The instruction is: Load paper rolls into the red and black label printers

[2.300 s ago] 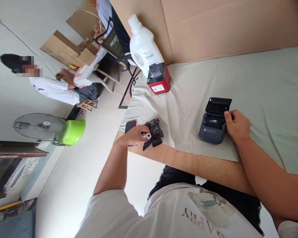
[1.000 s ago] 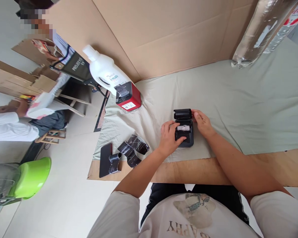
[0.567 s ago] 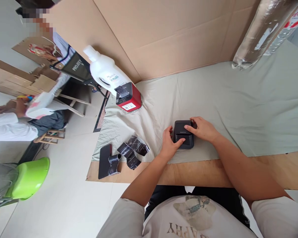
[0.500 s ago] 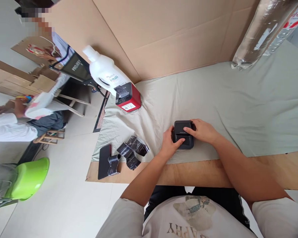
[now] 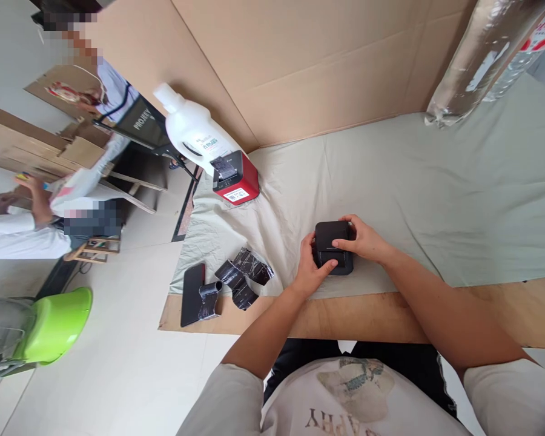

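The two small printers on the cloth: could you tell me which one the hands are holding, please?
The black printer, gripped between the left hand and right hand; the red printer stands untouched beside the white bottle.

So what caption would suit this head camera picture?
Both hands, left hand and right hand, grip a small black printer on a cloth-covered table.

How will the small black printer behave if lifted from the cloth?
Black printer looks rigid and boxy, so probably no flex or roll. Left hand and right hand span it easily, so likely light. Smooth casing may slip.
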`<state>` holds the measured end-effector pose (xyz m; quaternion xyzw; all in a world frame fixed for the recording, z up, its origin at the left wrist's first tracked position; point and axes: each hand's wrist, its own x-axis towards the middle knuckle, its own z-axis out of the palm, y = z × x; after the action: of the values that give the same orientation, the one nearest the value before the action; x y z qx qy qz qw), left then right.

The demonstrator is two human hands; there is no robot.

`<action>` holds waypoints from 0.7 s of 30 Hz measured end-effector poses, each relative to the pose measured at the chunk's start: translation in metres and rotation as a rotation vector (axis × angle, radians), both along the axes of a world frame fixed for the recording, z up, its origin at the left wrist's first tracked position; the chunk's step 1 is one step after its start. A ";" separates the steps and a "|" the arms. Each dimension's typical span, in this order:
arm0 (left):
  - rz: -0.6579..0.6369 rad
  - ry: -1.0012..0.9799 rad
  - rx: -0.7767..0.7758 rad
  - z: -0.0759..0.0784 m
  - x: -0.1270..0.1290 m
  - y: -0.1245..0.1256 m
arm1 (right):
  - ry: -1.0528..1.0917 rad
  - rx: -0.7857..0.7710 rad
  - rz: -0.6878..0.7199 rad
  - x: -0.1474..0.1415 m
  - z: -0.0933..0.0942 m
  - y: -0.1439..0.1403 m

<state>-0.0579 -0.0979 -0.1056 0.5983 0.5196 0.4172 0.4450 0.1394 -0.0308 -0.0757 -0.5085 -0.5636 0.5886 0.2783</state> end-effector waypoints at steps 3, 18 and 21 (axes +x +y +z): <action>-0.043 0.007 0.016 -0.001 -0.003 -0.001 | 0.051 -0.017 -0.014 -0.001 -0.004 0.001; 0.075 -0.150 0.052 -0.008 0.002 -0.001 | 0.046 -0.019 0.021 0.001 -0.005 0.004; 0.112 -0.177 0.014 -0.007 0.002 0.000 | 0.062 -0.016 0.025 0.002 -0.006 0.004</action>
<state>-0.0556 -0.0981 -0.1127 0.5324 0.5079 0.4962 0.4608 0.1412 -0.0265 -0.0821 -0.4854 -0.5562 0.6119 0.2840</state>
